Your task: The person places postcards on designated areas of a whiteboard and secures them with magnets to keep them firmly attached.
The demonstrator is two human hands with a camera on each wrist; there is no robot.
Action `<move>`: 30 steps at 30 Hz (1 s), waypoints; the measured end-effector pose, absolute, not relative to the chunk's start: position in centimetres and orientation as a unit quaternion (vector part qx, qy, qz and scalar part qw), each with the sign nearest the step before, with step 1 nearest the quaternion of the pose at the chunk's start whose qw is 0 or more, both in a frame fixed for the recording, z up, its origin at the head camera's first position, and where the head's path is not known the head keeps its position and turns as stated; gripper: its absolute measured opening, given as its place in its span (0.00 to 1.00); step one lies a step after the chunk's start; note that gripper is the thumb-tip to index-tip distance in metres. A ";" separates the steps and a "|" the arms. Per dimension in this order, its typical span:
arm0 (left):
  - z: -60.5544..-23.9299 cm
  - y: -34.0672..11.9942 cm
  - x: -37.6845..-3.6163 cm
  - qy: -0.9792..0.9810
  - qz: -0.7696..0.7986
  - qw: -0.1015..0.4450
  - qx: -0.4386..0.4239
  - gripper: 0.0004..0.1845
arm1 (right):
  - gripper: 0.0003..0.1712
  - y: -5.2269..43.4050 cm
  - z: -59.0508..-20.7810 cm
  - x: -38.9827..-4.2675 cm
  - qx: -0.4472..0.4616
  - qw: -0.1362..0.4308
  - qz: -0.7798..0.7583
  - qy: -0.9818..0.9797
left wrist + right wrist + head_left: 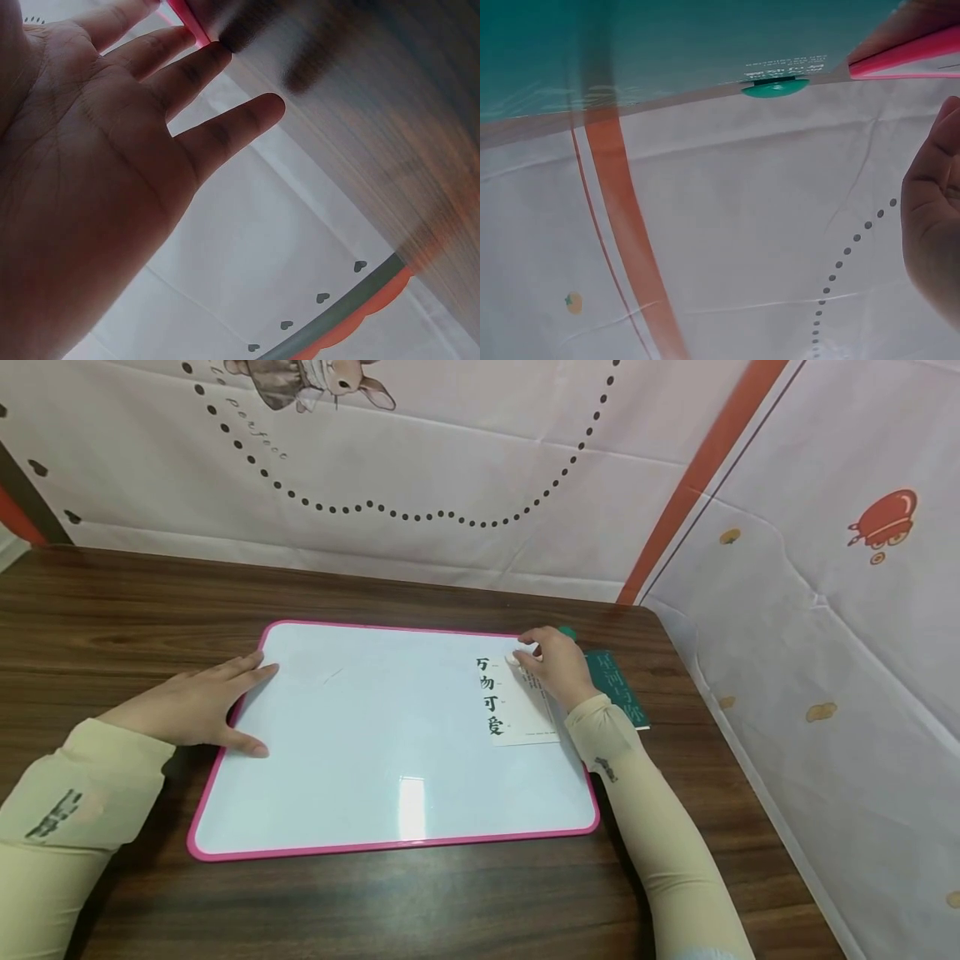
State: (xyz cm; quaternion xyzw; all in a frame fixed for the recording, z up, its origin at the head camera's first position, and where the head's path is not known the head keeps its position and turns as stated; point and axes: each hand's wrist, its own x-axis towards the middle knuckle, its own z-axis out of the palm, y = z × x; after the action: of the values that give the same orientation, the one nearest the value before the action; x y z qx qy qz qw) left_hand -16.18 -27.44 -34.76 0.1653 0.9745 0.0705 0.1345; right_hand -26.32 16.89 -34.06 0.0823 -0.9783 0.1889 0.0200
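A white whiteboard [360,735] with a pink rim lies on the dark wooden table. My left hand [202,697] rests over its left edge, fingers spread and thumb on the white surface; the left wrist view shows the palm and fingers [217,139]. A white card [517,714] with a column of green characters lies on the board's right part. At its top, my right hand [558,664] has thumb and index finger apart, the thumb tip right at a small white round piece [512,660]. Part of the card is hidden under this hand, which the right wrist view catches only at its edge.
Right of the board lies a dark green booklet [615,685] with pale characters, partly behind the right wrist. A small green round object [567,632] sits just past the board's top right corner. Printed cloth [450,460] hangs along the table's back and right sides.
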 end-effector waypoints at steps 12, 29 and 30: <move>-34.6 -27.4 -16.1 0.975 0.065 0.131 0.170 0.67 | 0.19 17.7 -33.4 -26.1 0.102 0.060 0.196 -0.974; -35.2 -27.7 -16.3 0.974 0.069 0.134 0.169 0.67 | 0.17 18.5 -33.1 -26.2 0.119 0.088 0.205 -0.967; -35.2 -27.7 -16.3 0.974 0.069 0.134 0.169 0.67 | 0.17 18.5 -33.1 -26.2 0.120 0.090 0.205 -0.967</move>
State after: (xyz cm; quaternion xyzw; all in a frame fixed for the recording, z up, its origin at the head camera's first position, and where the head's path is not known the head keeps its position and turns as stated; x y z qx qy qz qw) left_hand -16.32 -27.72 -35.21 0.1690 0.9741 0.0686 0.1339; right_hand -26.23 18.52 -33.05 0.1199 -0.9671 0.2053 0.0904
